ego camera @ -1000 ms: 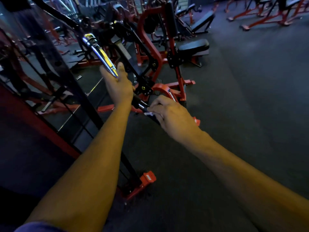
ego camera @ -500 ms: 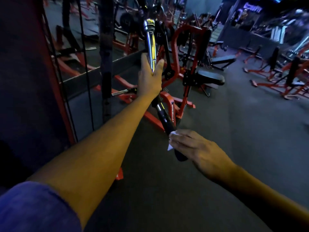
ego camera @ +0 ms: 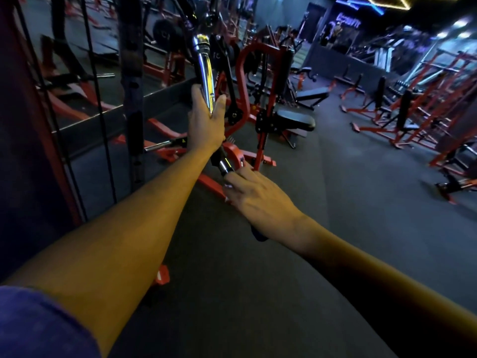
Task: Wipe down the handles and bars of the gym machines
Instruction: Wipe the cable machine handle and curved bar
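Note:
A long chrome bar [ego camera: 206, 71] hangs in front of me, running from upper middle down toward my right side. My left hand [ego camera: 205, 122] grips its shiny middle section. Lower down, my right hand [ego camera: 254, 196] is wrapped round the bar's black rubber handle, whose dark end [ego camera: 259, 236] pokes out under my wrist. A short chrome and black stretch of bar [ego camera: 224, 165] shows between the two hands. A sliver of white cloth [ego camera: 228, 186] peeks out at my right fingertips; most of it is hidden under the hand.
A dark cable-machine frame [ego camera: 133, 99] with black cables [ego camera: 99, 107] and a mirror stands on the left. Straight ahead is a red machine with a black seat [ego camera: 296, 120]. More red racks [ego camera: 413, 104] line the right. Dark rubber floor [ego camera: 348, 215] spreads between them.
My right hand has slid up the black handle toward my left hand, and the white cloth is now mostly covered. The view has tilted up and to the right.

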`<state>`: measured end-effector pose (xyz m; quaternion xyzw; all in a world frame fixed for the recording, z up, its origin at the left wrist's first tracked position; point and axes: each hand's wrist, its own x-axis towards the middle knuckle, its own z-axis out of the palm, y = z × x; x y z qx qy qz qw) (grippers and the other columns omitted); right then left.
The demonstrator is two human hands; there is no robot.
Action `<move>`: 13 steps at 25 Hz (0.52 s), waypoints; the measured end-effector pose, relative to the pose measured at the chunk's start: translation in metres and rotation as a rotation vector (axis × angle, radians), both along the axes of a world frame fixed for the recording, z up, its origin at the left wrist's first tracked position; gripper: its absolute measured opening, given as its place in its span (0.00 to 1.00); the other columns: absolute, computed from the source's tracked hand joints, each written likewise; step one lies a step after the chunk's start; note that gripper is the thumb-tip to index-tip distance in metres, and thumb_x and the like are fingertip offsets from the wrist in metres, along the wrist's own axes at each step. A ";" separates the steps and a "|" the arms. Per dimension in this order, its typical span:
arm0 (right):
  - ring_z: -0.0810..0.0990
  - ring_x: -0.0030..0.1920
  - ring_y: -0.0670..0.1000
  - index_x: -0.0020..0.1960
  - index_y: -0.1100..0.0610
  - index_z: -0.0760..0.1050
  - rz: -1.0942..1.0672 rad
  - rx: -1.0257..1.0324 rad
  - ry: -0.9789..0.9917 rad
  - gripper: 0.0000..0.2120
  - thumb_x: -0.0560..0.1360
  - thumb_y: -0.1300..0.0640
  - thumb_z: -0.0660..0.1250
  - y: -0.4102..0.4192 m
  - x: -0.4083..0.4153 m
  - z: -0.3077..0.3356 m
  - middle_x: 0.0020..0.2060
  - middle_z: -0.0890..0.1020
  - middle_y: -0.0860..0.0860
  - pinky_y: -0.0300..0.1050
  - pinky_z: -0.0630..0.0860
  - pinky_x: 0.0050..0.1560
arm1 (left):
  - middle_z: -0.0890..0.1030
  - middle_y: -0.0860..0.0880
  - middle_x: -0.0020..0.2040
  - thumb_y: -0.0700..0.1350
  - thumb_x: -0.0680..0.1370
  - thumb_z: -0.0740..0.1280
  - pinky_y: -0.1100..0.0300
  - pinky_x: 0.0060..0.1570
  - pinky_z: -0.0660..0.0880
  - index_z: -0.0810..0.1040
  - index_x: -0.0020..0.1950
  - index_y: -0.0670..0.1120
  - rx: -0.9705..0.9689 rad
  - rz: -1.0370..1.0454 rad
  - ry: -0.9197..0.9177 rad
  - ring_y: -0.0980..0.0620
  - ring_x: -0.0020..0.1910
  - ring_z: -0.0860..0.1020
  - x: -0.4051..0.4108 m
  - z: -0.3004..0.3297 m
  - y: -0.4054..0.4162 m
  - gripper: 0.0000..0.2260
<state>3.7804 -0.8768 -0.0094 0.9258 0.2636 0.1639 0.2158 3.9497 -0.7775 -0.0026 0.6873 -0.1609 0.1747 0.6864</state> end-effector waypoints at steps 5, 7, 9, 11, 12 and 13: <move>0.72 0.53 0.52 0.63 0.58 0.79 0.004 0.094 0.028 0.15 0.77 0.58 0.69 -0.018 -0.037 -0.011 0.60 0.74 0.54 0.43 0.77 0.42 | 0.69 0.62 0.58 0.46 0.86 0.61 0.84 0.40 0.65 0.59 0.79 0.38 -0.003 -0.012 0.013 0.80 0.42 0.67 -0.005 0.002 0.003 0.25; 0.74 0.55 0.53 0.63 0.57 0.78 0.031 0.181 0.008 0.17 0.75 0.59 0.72 -0.018 -0.033 -0.012 0.60 0.75 0.55 0.44 0.79 0.43 | 0.69 0.60 0.57 0.47 0.86 0.62 0.81 0.43 0.69 0.59 0.79 0.39 -0.009 -0.016 0.015 0.80 0.41 0.69 -0.006 0.001 0.005 0.24; 0.76 0.56 0.55 0.62 0.57 0.79 0.045 0.237 -0.026 0.16 0.74 0.62 0.71 -0.012 -0.013 -0.010 0.59 0.76 0.56 0.46 0.80 0.45 | 0.69 0.64 0.51 0.48 0.86 0.62 0.77 0.43 0.71 0.60 0.79 0.41 -0.009 -0.009 0.036 0.78 0.41 0.72 -0.003 0.000 0.006 0.24; 0.77 0.55 0.55 0.58 0.57 0.82 0.046 0.350 -0.050 0.13 0.75 0.63 0.66 -0.003 0.016 -0.007 0.57 0.78 0.56 0.43 0.78 0.47 | 0.72 0.63 0.47 0.50 0.85 0.62 0.65 0.46 0.78 0.62 0.78 0.44 0.007 0.021 0.026 0.69 0.42 0.76 -0.002 0.000 0.007 0.23; 0.78 0.55 0.53 0.57 0.57 0.83 0.039 0.484 -0.039 0.12 0.76 0.65 0.65 0.002 0.028 -0.004 0.55 0.79 0.55 0.42 0.77 0.49 | 0.74 0.62 0.47 0.51 0.85 0.63 0.62 0.47 0.78 0.62 0.78 0.44 0.008 0.021 0.018 0.67 0.43 0.77 -0.001 0.000 0.008 0.23; 0.79 0.54 0.50 0.55 0.58 0.84 0.012 0.674 -0.013 0.12 0.77 0.67 0.66 0.003 0.036 -0.004 0.53 0.81 0.53 0.41 0.77 0.52 | 0.75 0.61 0.47 0.51 0.85 0.63 0.60 0.48 0.79 0.62 0.77 0.44 0.000 0.011 0.014 0.65 0.43 0.78 -0.002 0.000 0.009 0.24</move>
